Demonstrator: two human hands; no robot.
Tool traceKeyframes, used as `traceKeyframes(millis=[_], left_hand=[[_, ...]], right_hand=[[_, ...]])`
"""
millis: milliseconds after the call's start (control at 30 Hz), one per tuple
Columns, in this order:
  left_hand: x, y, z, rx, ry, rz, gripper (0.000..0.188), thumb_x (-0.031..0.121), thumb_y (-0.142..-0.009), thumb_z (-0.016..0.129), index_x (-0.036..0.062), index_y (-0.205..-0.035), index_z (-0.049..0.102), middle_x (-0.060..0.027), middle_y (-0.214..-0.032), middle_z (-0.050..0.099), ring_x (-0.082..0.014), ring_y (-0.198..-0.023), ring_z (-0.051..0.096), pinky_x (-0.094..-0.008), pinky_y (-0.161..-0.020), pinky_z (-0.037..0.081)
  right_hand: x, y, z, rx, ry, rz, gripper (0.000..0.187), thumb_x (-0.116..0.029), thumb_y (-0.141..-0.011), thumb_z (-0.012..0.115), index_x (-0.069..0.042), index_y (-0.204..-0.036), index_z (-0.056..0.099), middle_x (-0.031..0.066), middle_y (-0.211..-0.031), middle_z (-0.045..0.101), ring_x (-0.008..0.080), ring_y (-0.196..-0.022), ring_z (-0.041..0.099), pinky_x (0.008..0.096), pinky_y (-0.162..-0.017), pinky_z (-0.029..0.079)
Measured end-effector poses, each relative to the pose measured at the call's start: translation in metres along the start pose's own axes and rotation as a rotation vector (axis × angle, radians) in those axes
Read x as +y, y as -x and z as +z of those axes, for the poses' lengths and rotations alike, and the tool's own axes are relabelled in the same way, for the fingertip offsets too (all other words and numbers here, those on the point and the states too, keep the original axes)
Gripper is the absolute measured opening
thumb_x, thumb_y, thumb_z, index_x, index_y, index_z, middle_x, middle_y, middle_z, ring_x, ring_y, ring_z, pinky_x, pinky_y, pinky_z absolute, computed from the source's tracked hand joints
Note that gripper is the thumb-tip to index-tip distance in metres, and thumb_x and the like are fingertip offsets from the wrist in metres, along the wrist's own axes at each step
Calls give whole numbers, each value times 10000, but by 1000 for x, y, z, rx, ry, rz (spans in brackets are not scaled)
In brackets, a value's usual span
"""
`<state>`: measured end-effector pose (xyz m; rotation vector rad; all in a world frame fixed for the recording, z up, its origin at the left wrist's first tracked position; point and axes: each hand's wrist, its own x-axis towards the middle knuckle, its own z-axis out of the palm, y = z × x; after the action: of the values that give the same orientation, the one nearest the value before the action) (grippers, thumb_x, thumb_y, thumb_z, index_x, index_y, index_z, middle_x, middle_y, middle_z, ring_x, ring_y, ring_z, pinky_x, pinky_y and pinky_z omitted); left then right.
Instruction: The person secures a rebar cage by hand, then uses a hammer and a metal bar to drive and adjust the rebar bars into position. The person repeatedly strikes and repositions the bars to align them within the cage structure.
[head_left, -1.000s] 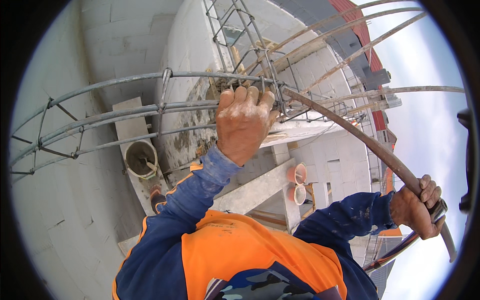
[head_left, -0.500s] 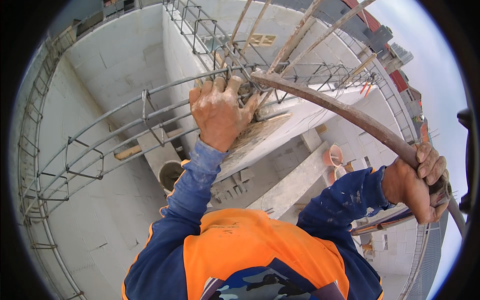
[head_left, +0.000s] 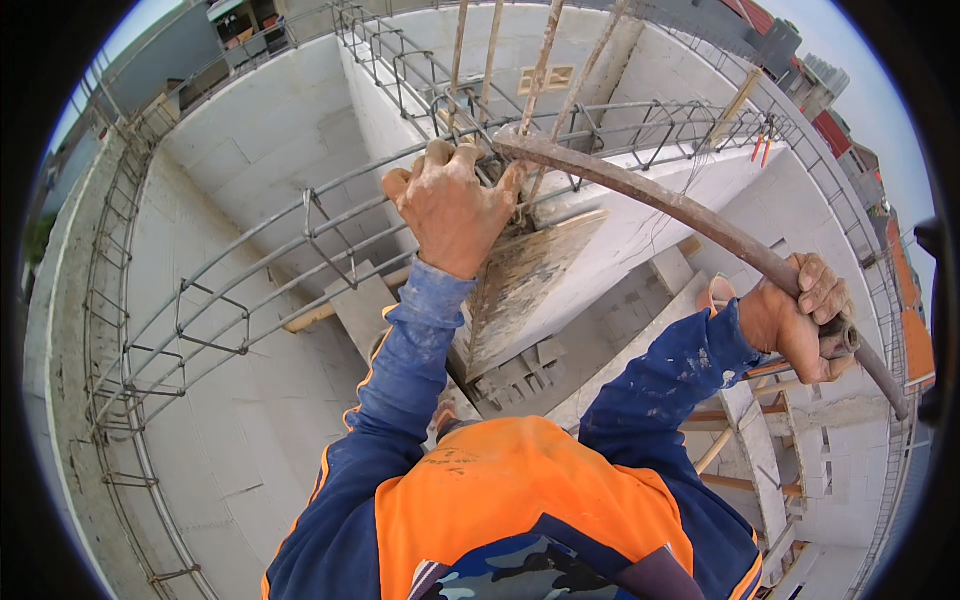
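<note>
My left hand (head_left: pixel 452 205) grips the rebar cage (head_left: pixel 250 270) where the steel bars meet at a wall corner, fingers curled over the top bars. My right hand (head_left: pixel 805 318) is closed around the far end of a long rusty steel pipe (head_left: pixel 660 200). The pipe runs from my right hand up and left to the cage joint just beside my left hand. Both forearms wear blue sleeves with orange trim.
White block walls (head_left: pixel 250 140) carry long rebar cages along their tops. Vertical rusty bars (head_left: pixel 540 60) rise at the corner. A wooden board (head_left: pixel 520 290) leans below the joint. Rooms and wooden props (head_left: pixel 730 440) lie far below; rooftops (head_left: pixel 850 130) at right.
The view has swung down and left, so the wall tops and cage now fill more of the picture. Both hands keep their grips; the pipe end stays at the cage joint.
</note>
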<state>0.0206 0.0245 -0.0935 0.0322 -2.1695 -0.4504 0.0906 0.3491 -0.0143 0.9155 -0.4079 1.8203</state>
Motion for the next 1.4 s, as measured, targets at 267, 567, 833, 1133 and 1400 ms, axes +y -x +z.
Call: traceKeyframes(millis=[267, 567, 833, 1133, 1400], left_hand=[[1, 0, -6, 75, -35, 62, 655, 675, -740, 764, 156, -1139, 752, -56, -1098, 655, -250, -919, 664, -448, -888, 417], [6, -3, 3, -15, 114, 76, 557, 409, -723, 848, 152, -1197, 708, -69, -1104, 699, -273, -1028, 663, -435, -894, 413], [2, -8, 2, -82, 180, 21, 526, 528, -760, 815, 163, -1129, 733, -43, -936, 753, -284, -908, 711, -440, -859, 475], [0, -24, -9, -297, 157, 32, 524, 631, -801, 747, 202, -1100, 775, -82, -966, 756, -273, -918, 722, -407, -814, 555], [15, -37, -10, -273, -173, 254, 629, 705, -807, 689, 123, -1017, 798, -132, -908, 739, -346, -967, 668, -460, -830, 538]], right_hand=[[5, 10, -12, 172, 59, 1, 372, -489, -721, 494, -131, -620, 504, 13, -533, 431, 166, -398, 411, 349, -473, 387], [9, 37, -49, 536, -83, 159, 243, -399, -648, 557, -168, -593, 507, -15, -521, 426, 154, -433, 451, 329, -530, 465], [0, 38, -80, 566, -277, 103, 199, -337, -607, 513, -165, -557, 425, -26, -511, 395, 121, -410, 425, 281, -486, 449], [-120, 41, -132, 534, -318, 100, 207, -306, -685, 464, -135, -613, 372, -10, -509, 370, 114, -399, 393, 262, -470, 407], [-279, 88, -199, 711, 29, -36, 181, -244, -617, 510, -126, -625, 374, 14, -531, 378, 140, -429, 382, 294, -516, 400]])
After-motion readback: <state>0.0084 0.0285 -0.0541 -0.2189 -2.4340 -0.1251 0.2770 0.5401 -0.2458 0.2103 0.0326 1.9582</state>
